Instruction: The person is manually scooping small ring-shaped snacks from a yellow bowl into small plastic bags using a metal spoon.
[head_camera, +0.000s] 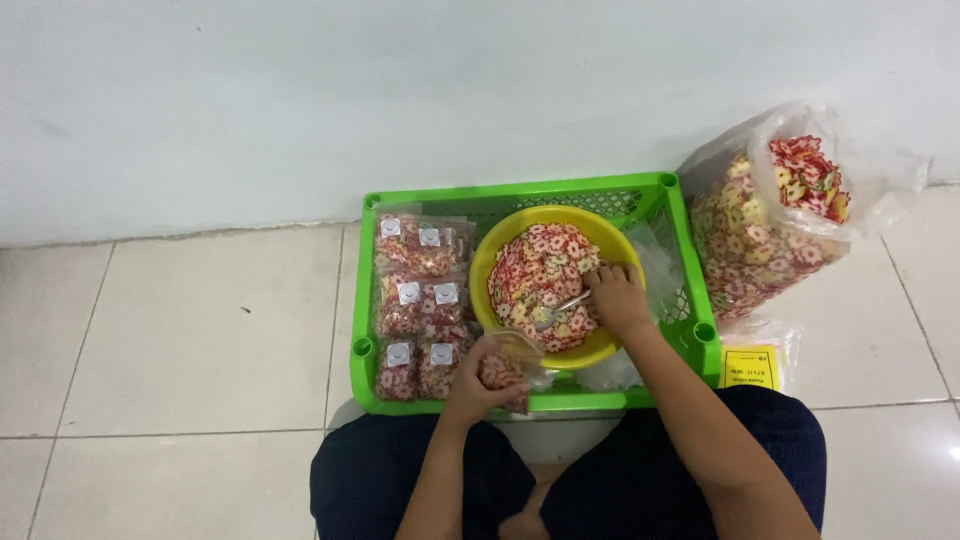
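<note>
Yellow plastic, a round bowl (487, 268) heaped with red-and-cream flower-shaped crackers (540, 275) sits in the right half of the green slatted plastic crate (520, 190); the right hand (617, 296) rests on the heap at the bowl's right side, fingers closed round a small metal spoon (566, 305); the spoon's long axis runs from the hand leftward and slightly toward the person, its tip pointing at the heap's middle. The left hand (472, 385) is curled about a small clear plastic pouch (506, 366), partly filled, held at the crate's near rim, just below and left of the bowl; its mouth appears to open upward toward the bowl. The pouch lies down-left of the spoon, near it; the right hand is the nearer to the crackers.
</note>
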